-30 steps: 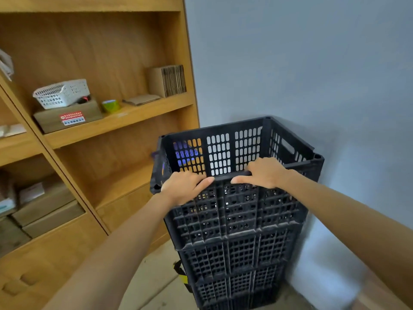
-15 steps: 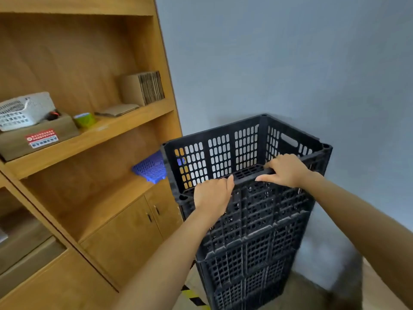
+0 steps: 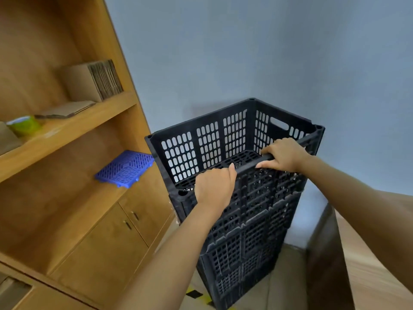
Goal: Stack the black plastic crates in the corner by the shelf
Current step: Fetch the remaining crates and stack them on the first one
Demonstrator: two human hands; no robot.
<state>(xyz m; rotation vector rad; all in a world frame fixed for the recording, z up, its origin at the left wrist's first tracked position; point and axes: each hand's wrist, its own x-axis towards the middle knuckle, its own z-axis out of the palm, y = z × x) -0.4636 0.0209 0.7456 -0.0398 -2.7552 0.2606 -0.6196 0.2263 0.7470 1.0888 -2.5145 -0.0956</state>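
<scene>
A stack of black perforated plastic crates (image 3: 248, 233) stands on the floor in the corner, between the wooden shelf (image 3: 73, 121) and the grey wall. The top crate (image 3: 210, 146) sits open-topped on the stack. My left hand (image 3: 213, 186) grips its near rim close to the left corner. My right hand (image 3: 285, 155) is wrapped over the same rim further right, fingers curled inside. The stack's base is cut off by the frame's lower edge.
A blue plastic grid tile (image 3: 126, 167) lies on the lower shelf board, just left of the crates. Flat cardboard (image 3: 93, 80) and a green tape roll (image 3: 23, 125) sit on the shelf above. Cabinet doors (image 3: 125, 222) are below. A dark box edge (image 3: 324, 253) stands at right.
The view has swung left-to-right and closer, so the crates sit nearer the wall corner in frame. Both hands stay on the top crate's near rim; the left hand slid slightly rightward along it.
</scene>
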